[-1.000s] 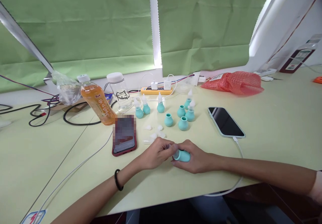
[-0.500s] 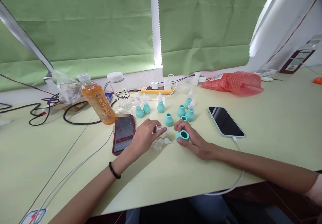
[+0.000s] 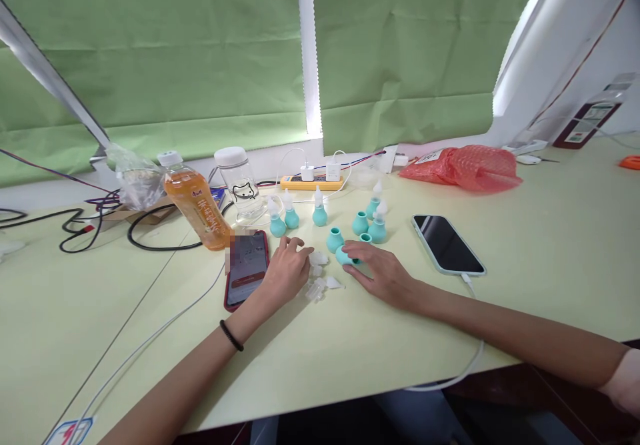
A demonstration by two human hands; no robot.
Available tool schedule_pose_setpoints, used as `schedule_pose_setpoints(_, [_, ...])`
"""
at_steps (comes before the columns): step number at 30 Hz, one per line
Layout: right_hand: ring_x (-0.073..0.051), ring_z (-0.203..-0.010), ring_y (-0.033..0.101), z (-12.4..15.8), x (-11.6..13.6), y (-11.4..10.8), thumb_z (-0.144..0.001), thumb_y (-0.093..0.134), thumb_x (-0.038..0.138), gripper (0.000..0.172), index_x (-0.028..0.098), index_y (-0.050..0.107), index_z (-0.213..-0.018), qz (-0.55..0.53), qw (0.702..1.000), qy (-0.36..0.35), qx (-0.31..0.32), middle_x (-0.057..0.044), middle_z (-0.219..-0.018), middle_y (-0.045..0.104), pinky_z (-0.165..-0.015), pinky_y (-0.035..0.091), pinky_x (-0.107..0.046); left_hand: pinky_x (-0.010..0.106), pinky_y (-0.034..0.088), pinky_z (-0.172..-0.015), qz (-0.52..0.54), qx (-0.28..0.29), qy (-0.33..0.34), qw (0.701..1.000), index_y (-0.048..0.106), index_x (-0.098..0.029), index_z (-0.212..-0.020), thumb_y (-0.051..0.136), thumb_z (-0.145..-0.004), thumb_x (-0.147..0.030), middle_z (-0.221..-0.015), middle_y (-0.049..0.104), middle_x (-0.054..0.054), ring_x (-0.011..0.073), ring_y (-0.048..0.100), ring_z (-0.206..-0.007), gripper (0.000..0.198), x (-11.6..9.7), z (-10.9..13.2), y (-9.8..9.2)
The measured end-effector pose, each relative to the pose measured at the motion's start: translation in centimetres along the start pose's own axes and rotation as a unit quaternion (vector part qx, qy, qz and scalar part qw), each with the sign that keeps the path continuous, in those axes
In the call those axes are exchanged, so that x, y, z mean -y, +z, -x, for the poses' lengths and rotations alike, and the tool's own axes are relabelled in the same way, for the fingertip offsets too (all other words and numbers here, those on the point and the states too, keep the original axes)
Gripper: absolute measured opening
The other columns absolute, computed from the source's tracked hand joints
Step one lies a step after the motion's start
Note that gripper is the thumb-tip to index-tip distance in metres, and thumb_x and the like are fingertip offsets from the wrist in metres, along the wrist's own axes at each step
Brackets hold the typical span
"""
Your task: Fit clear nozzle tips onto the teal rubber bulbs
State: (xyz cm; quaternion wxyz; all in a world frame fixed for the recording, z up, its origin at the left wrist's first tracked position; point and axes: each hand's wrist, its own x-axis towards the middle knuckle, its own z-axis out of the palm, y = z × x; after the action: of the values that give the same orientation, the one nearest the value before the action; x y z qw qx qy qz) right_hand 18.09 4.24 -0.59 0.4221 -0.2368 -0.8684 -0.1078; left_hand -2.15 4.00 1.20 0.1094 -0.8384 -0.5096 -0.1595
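Note:
My right hand (image 3: pixel 383 271) has its fingers and thumb around a small teal squeeze bulb (image 3: pixel 343 255), tipped over at the tabletop with its mouth facing right. Close beside it stands an open-topped teal bulb (image 3: pixel 335 239). My left hand (image 3: pixel 289 266) rests with bent fingers apart at a little pile of clear plastic pieces (image 3: pixel 316 289); nothing shows in its grasp. A whitish pointed nozzle (image 3: pixel 334 283) lies in that pile. Behind are several upright bulbs with clear nozzles, among them one bulb (image 3: pixel 320 215) in the middle, and another open bulb (image 3: pixel 361 223) to the right.
A red-cased phone (image 3: pixel 246 278) lies left of my left hand. To the right is a charging phone (image 3: pixel 447 245) with a white cable. An orange drink bottle (image 3: pixel 197 205), a clear jar (image 3: pixel 243 188), a yellow power strip (image 3: pixel 295 183) and red bubble wrap (image 3: pixel 465 168) line the back.
My right hand has moved slightly away from me and lowered the bulb beside the standing one, turning it on its side. My left hand has drawn back left from the clear pieces.

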Motion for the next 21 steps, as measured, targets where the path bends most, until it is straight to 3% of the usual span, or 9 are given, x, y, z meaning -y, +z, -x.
schedule_pose_setpoints(3, [-0.017,-0.089,0.056,0.2,-0.3,0.1,-0.079,0.049,0.017,0.008,0.016,0.048,-0.087,0.015,1.000,-0.009,0.021,-0.008,-0.092,0.059,-0.072,0.049,-0.029,0.036,0.043,-0.072,-0.008,-0.020,-0.007,1.000,0.053,-0.014,-0.103,0.036,-0.078,-0.011,-0.095,0.053,0.011,0.0222,0.045,-0.086,0.031,0.1,-0.3,-0.3])
schedule_pose_setpoints(6, [-0.016,-0.086,0.057,0.2,-0.4,0.0,-0.079,0.048,0.019,0.011,0.015,0.052,-0.088,0.038,0.999,-0.004,0.030,-0.009,-0.096,0.059,-0.068,0.050,-0.028,0.037,0.041,-0.077,-0.019,-0.099,-0.046,0.994,0.050,-0.014,-0.106,0.037,-0.079,-0.019,-0.101,0.050,0.011,0.0233,0.043,-0.092,0.029,1.0,-1.1,-1.4])
schedule_pose_setpoints(9, [-0.019,-0.093,0.055,-0.1,-0.3,-0.2,-0.078,0.050,0.020,0.016,0.014,0.054,-0.092,0.075,0.997,-0.024,0.026,-0.011,-0.100,0.059,-0.078,0.047,-0.034,0.042,0.037,-0.080,-0.065,-0.169,-0.100,0.978,0.045,-0.016,-0.112,0.041,-0.079,-0.027,-0.114,0.043,0.012,0.0294,0.036,-0.103,0.035,3.0,-2.3,-2.5])
schedule_pose_setpoints(12, [-0.022,-0.096,0.053,-0.4,-0.1,-0.3,-0.077,0.050,0.018,0.016,0.014,0.057,-0.091,0.114,0.992,-0.030,0.034,-0.010,-0.102,0.059,-0.085,0.042,-0.040,0.045,0.036,-0.078,-0.072,-0.155,-0.165,0.971,0.037,-0.017,-0.119,0.042,-0.077,-0.035,-0.120,0.038,0.014,0.0341,0.034,-0.107,0.047,5.2,-3.4,-2.8])
schedule_pose_setpoints(16, [-0.023,-0.096,0.050,-0.5,0.0,-0.5,-0.075,0.049,0.013,0.017,0.014,0.057,-0.091,0.137,0.990,-0.018,0.036,-0.009,-0.104,0.058,-0.084,0.040,-0.043,0.039,0.042,-0.070,0.025,-0.075,-0.218,0.973,0.035,-0.018,-0.120,0.039,-0.078,-0.037,-0.096,0.057,0.011,0.0271,0.051,-0.089,0.046,7.0,-4.3,-2.3])
schedule_pose_setpoints(21, [-0.026,-0.097,0.047,-0.3,0.1,-0.6,-0.072,0.054,0.015,0.022,0.017,0.053,-0.094,0.114,0.993,-0.018,0.009,-0.009,-0.110,0.053,-0.078,0.039,-0.045,0.030,0.044,-0.063,0.114,-0.165,-0.218,0.955,0.051,-0.018,-0.096,0.043,-0.076,-0.032,-0.075,0.060,0.004,0.0174,0.056,-0.069,0.025,6.9,-4.2,-2.1])
